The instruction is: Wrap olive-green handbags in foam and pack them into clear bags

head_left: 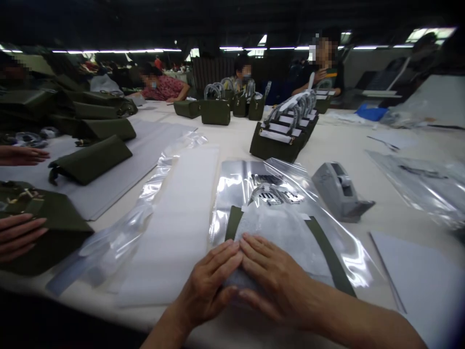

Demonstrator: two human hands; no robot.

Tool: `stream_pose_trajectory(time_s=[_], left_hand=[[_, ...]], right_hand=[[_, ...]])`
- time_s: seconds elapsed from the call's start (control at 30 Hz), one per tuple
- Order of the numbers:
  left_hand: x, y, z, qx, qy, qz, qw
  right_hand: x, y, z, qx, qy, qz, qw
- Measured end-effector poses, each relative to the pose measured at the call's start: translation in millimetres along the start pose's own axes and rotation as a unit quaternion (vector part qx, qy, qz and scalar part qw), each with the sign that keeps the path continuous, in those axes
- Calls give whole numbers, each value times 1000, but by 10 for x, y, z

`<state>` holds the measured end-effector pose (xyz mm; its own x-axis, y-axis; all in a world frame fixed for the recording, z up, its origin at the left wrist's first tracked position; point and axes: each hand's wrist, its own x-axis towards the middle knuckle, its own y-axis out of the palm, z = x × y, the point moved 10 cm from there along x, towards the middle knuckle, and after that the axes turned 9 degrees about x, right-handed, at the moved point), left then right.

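Directly before me lies a dark green handbag [329, 252] with a sheet of white translucent wrapping [283, 230] over its front. Beneath and beyond it spreads a clear plastic bag [236, 179] with black print. My left hand [214, 274] rests flat on the wrapping, fingers stretched out. My right hand [271, 271] presses beside it with extended fingers, the fingertips of both hands meeting. Neither hand grips anything. The bag's lower part is hidden under my hands.
A grey tape dispenser [336, 191] stands right of the plastic bag. White sheets [181, 218] and clear plastic [119, 242] lie to the left. Wrapped-handle green handbags [278, 143] stand ahead. A co-worker's hands [20, 237] touch a green bag [61, 237] at left. Scissors [385, 143] lie right.
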<state>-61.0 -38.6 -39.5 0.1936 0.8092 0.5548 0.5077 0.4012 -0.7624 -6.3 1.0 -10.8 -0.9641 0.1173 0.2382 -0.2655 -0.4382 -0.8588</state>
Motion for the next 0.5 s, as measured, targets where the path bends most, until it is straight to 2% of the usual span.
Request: stream_pose_trajectory(time_s=[0.07,0.1,0.17,0.23,0.3,0.4,0.5], left_hand=[[-1,14,25,21,19,2,1000],[7,19,35,32,27,5,999],[24,28,45,51,39,16,998],[36,16,49,68,46,23,996],[45,4,43,81,54,34,995],[56,26,18,105,73,69,989],[60,44,25,123,81,79,986]], right_hand=[[-8,-160,-38,93,18,-25,995],[-45,-284,-89,142,35,-59,987],[-234,-603,-283,207,89,-168,960],[-580,-925,-548,207,161,-282,923],[-976,-1192,-807,165,222,-350,895],[-1569,-1546,-1258,107,308,-401,856],[-2136,-1865,-1785,86,402,-442,797]])
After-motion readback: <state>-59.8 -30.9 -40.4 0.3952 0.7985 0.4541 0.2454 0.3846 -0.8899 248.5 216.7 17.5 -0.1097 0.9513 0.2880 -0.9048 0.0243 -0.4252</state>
